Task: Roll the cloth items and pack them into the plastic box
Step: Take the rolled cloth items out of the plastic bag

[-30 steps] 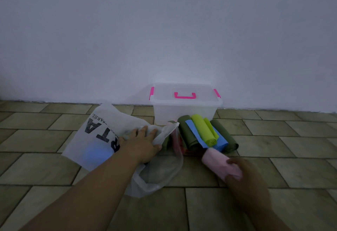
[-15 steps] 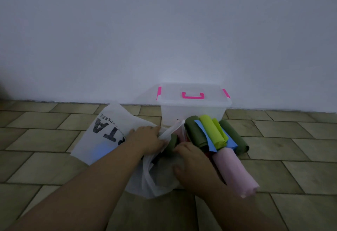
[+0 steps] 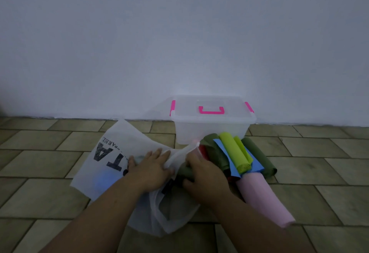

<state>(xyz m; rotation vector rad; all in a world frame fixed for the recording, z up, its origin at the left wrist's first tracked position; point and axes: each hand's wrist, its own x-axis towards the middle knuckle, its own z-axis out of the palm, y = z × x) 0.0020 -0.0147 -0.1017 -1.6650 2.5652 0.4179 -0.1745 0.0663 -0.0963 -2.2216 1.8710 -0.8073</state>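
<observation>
Olive roll (image 3: 184, 171) gripped by right hand (image 3: 205, 174), left hand (image 3: 151, 169) on white bag (image 3: 111, 153)

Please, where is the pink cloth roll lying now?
In the head view, the pink cloth roll lies on the tiled floor right of centre, just right of the right hand, its far end at the pile of green and blue rolls.

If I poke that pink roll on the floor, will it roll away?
Probably a little: the pink roll is a round tube lying on the flat floor. It looks like soft cloth, so it's likely light, and may sag or unwind if lifted by one end.
</observation>
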